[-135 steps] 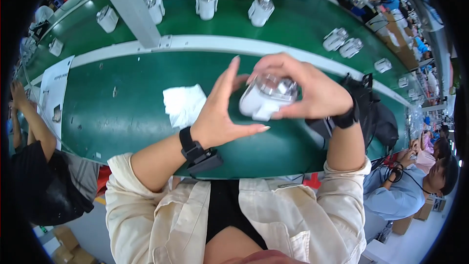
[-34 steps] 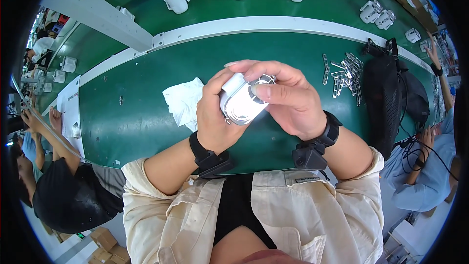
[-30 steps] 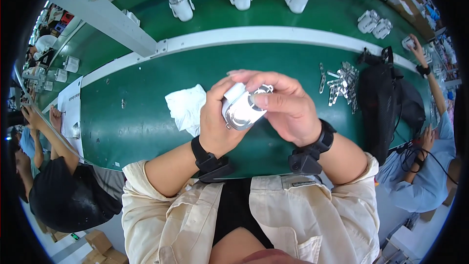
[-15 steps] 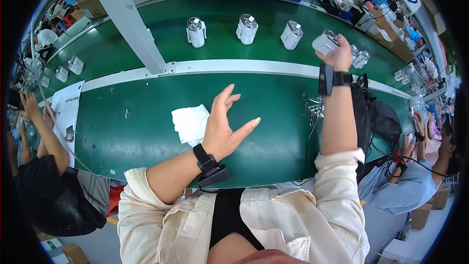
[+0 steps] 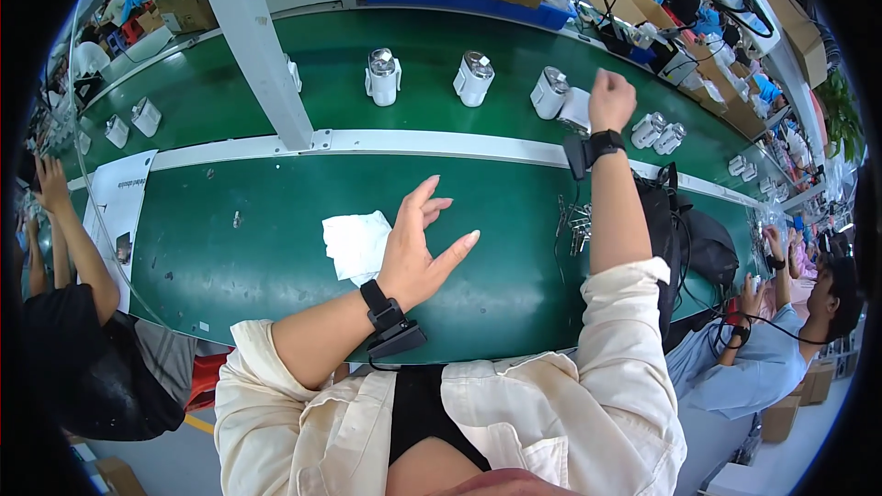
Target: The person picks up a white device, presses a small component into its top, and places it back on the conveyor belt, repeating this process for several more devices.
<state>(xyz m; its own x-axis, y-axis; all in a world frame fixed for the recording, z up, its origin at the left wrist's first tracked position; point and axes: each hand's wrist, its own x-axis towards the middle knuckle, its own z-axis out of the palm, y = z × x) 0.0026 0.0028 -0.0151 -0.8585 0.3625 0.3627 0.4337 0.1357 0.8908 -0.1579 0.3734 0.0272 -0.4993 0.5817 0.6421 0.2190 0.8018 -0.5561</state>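
Right hand is stretched far forward over the back conveyor belt, fingers curled in, knuckles up; a white canister sits just left of and below the fist, touching or nearly touching it, and I cannot tell whether the fingers still have hold of it. Half a second ago that hand held the canister up over the belt; now it is lower, at the end of the row, next to the third white canister. A second ago both hands held the piece together close to the chest. Left hand hangs open and empty above the near green table, fingers spread, thumb out, much as in the last frame, only a bit more relaxed. A crumpled white cloth lies just left of that palm. Small metal parts lie to its right, just beside the right forearm. A black bag sits on the far side of that forearm. Two more canisters stand further left on the belt.
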